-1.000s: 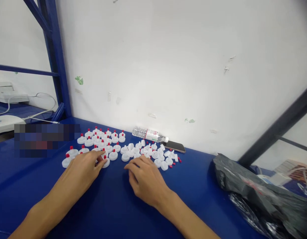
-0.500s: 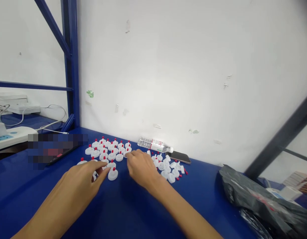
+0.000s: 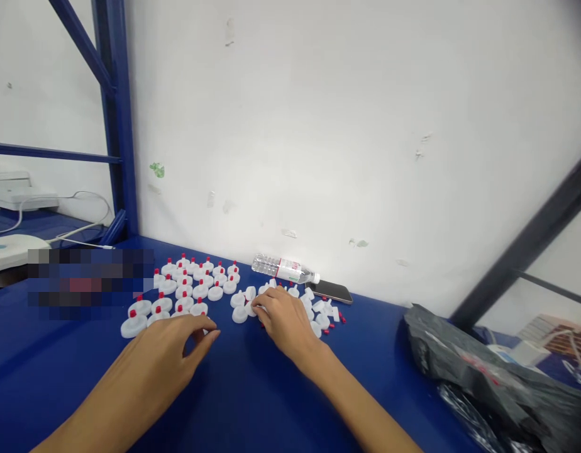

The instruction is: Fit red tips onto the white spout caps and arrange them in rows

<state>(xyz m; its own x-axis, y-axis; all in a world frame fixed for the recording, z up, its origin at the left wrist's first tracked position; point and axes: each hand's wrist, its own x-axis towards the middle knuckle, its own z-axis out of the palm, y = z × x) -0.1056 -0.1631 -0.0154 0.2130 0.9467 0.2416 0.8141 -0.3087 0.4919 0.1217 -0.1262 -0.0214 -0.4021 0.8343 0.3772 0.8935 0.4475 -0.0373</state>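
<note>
Many round white plastic caps with red tips (image 3: 215, 291) stand in a group on the blue table (image 3: 253, 390). My left hand (image 3: 172, 346) hovers at the front of this group, thumb and fingers apart, nothing visible between them. Over the pile of loose white caps without tips (image 3: 239, 313) is my right hand (image 3: 283, 318), its fingers bent down onto them. Its fingertips are partly hidden, so what they hold cannot be made out. Small red tips (image 3: 343, 319) lie scattered to the right of the pile.
Behind the pile lie a clear plastic bottle (image 3: 289, 270) and a dark phone (image 3: 334, 291), near the white wall. A grey plastic bag (image 3: 479, 365) lies at the right. At the far left is a white power strip (image 3: 17, 250); blue metal posts (image 3: 123, 126) rise behind.
My right hand has moved right, from the tipped caps to the loose ones. Several loose caps now show to its left. The view has shifted slightly.
</note>
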